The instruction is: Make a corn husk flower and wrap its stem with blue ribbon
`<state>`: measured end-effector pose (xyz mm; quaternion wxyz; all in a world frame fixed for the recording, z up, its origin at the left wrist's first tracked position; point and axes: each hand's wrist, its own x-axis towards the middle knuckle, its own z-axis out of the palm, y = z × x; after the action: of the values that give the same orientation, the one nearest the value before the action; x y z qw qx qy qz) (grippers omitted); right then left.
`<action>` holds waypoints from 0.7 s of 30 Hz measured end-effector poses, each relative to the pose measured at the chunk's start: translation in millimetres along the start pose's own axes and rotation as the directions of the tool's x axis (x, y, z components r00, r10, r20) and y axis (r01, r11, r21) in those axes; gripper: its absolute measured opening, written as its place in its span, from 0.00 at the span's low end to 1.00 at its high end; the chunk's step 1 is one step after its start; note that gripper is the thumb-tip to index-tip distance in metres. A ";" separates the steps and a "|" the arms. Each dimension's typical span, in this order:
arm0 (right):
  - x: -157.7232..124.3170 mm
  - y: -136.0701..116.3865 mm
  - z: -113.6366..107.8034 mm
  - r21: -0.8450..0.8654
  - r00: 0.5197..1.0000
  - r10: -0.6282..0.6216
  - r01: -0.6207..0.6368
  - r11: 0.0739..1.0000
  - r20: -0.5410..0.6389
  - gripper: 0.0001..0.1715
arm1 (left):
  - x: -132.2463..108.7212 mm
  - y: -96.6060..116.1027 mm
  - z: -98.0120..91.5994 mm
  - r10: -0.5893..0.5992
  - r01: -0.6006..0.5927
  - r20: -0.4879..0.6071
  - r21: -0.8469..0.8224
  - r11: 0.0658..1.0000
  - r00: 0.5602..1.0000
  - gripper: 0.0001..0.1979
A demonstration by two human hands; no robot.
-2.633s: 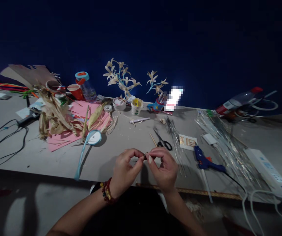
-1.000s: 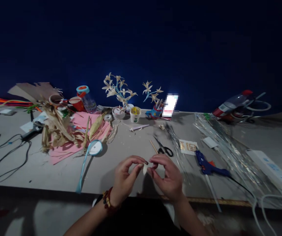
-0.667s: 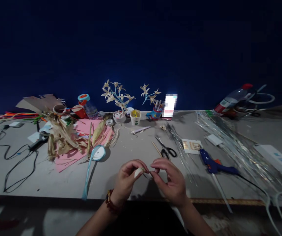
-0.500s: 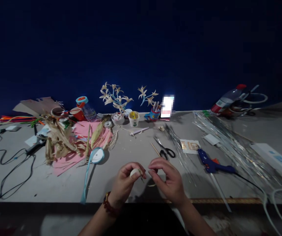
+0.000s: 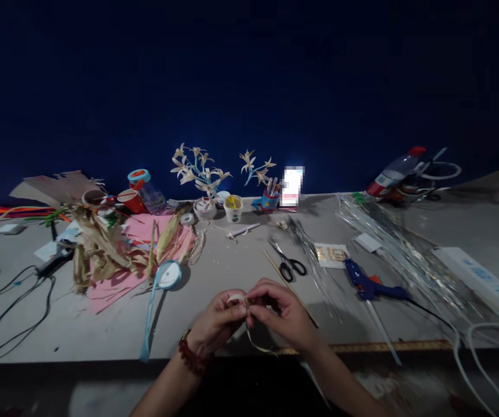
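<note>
Near the front edge of the table, my left hand (image 5: 223, 317) is closed on a small pale piece of husk (image 5: 235, 298) that curves up above the thumb. My right hand (image 5: 279, 310) meets it, thumb and forefinger pinched on the same small piece at the left fingertips. From between the hands a thin pale husk strip (image 5: 259, 347) hangs down in a curve toward the table edge. Fingers cover most of the held end. Beyond the right hand lie black-handled scissors (image 5: 291, 269) and a thin wooden stick (image 5: 277, 265).
Dried husks (image 5: 105, 255) lie on pink paper (image 5: 114, 295) at left, beside a roll of blue ribbon (image 5: 168, 275). Husk flowers (image 5: 201, 174) stand at the back near a paper cup (image 5: 233, 209). At right are a blue glue gun (image 5: 373, 288), wires (image 5: 310, 249) and a power strip (image 5: 484, 284).
My right hand has moved left and its fingertips now meet those of the left hand. The thin strip now hangs below the hands. The view has shifted slightly.
</note>
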<state>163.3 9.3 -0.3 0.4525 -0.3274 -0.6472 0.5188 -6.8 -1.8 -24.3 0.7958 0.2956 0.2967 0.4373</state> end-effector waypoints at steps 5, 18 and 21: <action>0.0 6.4 -0.5 0.174 0.981 0.176 -0.188 0.967 0.080 0.13 | 2.2 2.6 -1.9 -0.047 0.046 0.056 0.027 0.999 0.997 0.17; -1.2 3.6 -3.8 0.436 0.922 0.336 -0.386 0.813 0.190 0.16 | 1.9 5.8 2.1 -0.137 0.132 0.081 0.060 0.989 0.987 0.17; -1.4 3.4 -5.2 0.404 0.927 0.333 -0.375 0.834 0.173 0.17 | 1.7 6.4 4.4 -0.151 0.146 0.088 0.060 0.988 0.985 0.17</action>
<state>168.4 10.9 -3.6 0.3781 -0.3084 -0.4656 0.7383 -6.2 1.6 -17.1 0.8309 0.3136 0.2922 0.3547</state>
